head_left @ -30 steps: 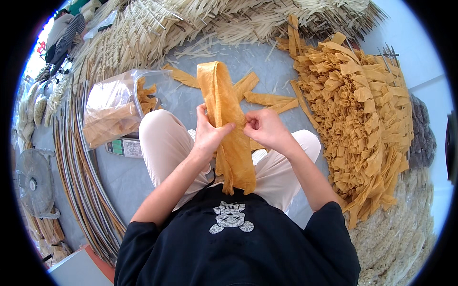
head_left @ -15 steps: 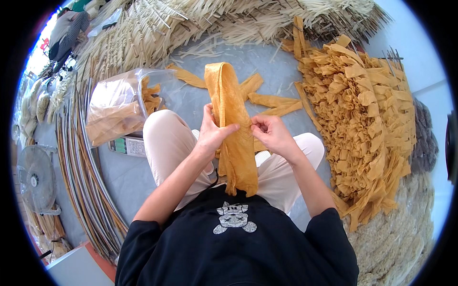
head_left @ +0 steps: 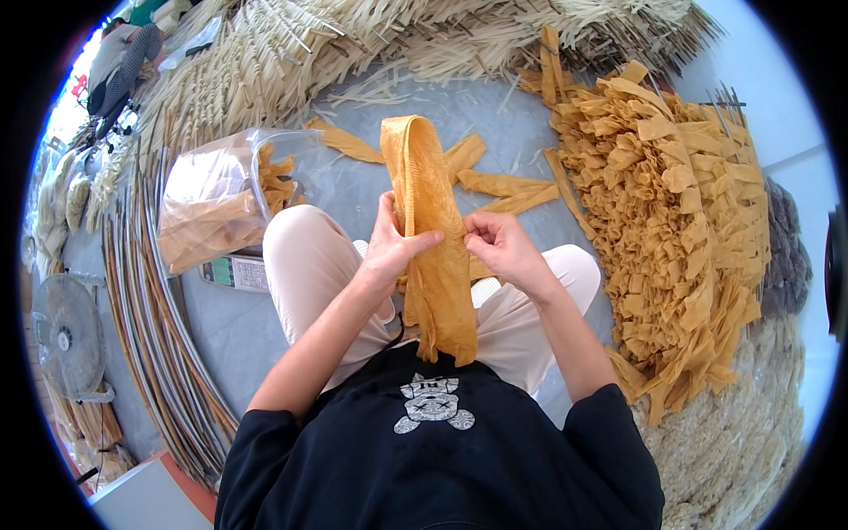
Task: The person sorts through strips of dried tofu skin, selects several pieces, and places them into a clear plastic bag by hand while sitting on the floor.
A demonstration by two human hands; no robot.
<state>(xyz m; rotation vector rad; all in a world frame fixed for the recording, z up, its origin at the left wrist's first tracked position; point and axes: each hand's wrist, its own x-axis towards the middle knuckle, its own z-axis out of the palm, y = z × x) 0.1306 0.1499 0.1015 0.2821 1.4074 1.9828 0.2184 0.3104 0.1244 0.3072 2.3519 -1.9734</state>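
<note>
A long folded band of thin, wrinkled, translucent yellow-orange sheet (head_left: 433, 199) stands looped upward between my knees, its lower ends hanging near my shirt. My left hand (head_left: 389, 247) grips its left side, thumb lying across the front and fingers behind. At the right edge of the band, my right hand (head_left: 500, 247) pinches the material between thumb and fingertips. More flat yellow-orange strips (head_left: 508, 187) lie on the grey floor just beyond.
A large heap of yellow-orange strips (head_left: 654, 230) is at right. To the left are a clear plastic bag (head_left: 208, 203) of strips, a scale (head_left: 243, 271), long rods (head_left: 163, 327) and a fan (head_left: 66, 336). Pale strip bundles (head_left: 309, 44) line the back; a person (head_left: 124, 62) is far left.
</note>
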